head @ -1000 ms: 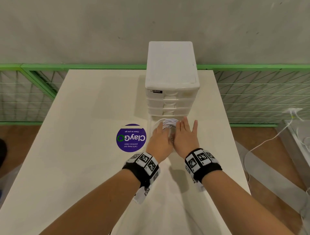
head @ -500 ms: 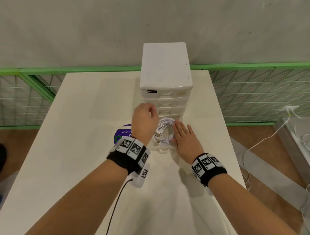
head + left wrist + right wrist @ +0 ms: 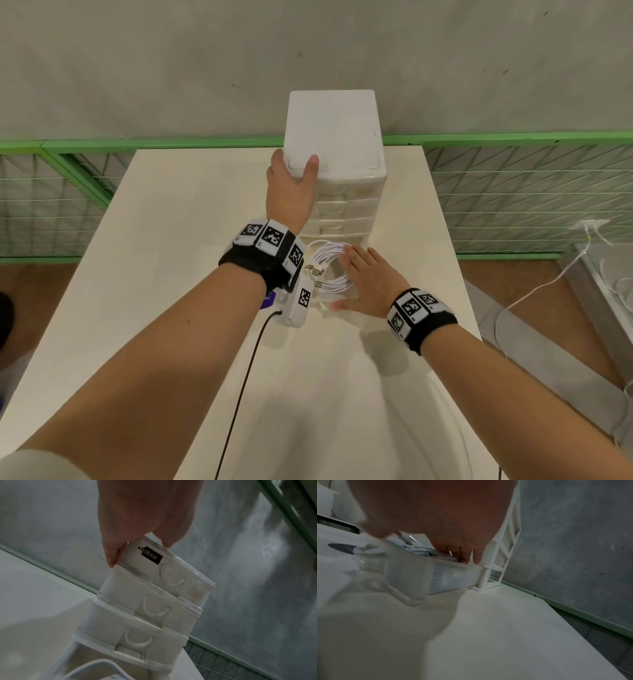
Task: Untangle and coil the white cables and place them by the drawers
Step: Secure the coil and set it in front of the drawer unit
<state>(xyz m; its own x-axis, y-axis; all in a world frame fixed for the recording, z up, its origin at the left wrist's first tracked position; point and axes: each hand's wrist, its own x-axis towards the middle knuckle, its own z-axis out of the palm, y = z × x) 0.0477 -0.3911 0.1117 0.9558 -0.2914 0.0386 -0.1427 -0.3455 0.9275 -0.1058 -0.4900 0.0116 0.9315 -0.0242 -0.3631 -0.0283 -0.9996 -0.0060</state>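
Head view: my left hand has risen to clasp the drawers' top corner. My right hand, fingers flat, presses the coiled white cables beneath into the open bottom drawer; I'd close next.

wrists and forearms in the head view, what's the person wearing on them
Both forearms are bare. Each wrist carries a black band ringed with white blocks printed with black square-code markers. A white box under the left wrist trails a thin black cable.
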